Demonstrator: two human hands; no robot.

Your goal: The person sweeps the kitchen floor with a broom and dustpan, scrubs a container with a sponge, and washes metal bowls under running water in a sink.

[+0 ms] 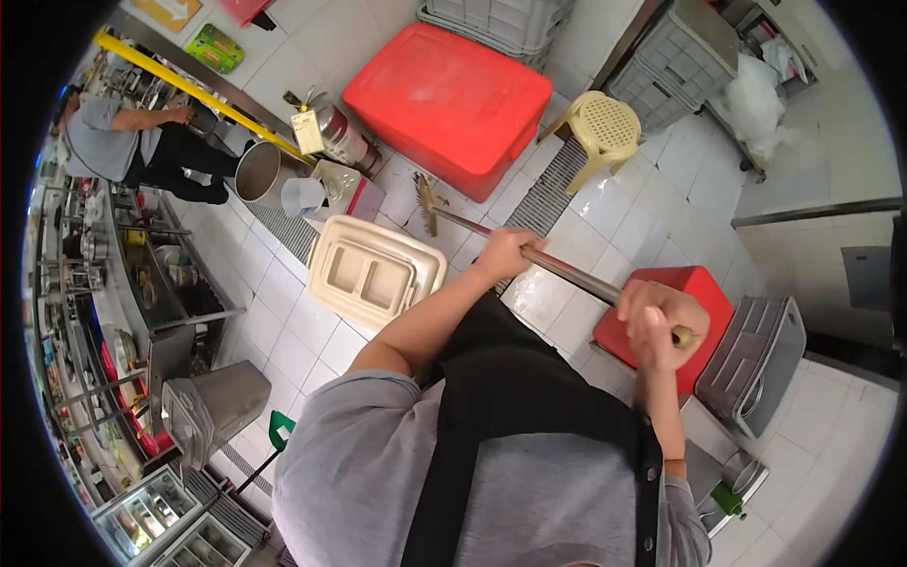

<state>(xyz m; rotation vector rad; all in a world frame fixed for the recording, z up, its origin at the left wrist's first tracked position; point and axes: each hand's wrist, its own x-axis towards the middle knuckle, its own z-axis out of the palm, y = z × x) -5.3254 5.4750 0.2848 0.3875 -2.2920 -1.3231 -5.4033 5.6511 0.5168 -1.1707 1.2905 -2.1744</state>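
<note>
A long-handled floor brush (427, 204) rests its bristled head on the wet tiles beside the red bin. Its metal handle (570, 272) slants up toward me across the front of my black apron. My left hand (508, 253) is closed around the handle partway along. Near the top end, my right hand (664, 323) wraps round the same handle, whose yellowish tip sticks out past the fingers. Close to the brush head stand a large red lidded bin (444, 109) and a cream plastic container (378, 269).
A cream stool (605, 128) stands beyond the red bin, by a drain grate (557, 184). A smaller red box (680, 312) and grey crate (751, 364) are on my right. Left are a steel counter (151, 302) and grey bin (217, 406). Another person (142, 142) works far left.
</note>
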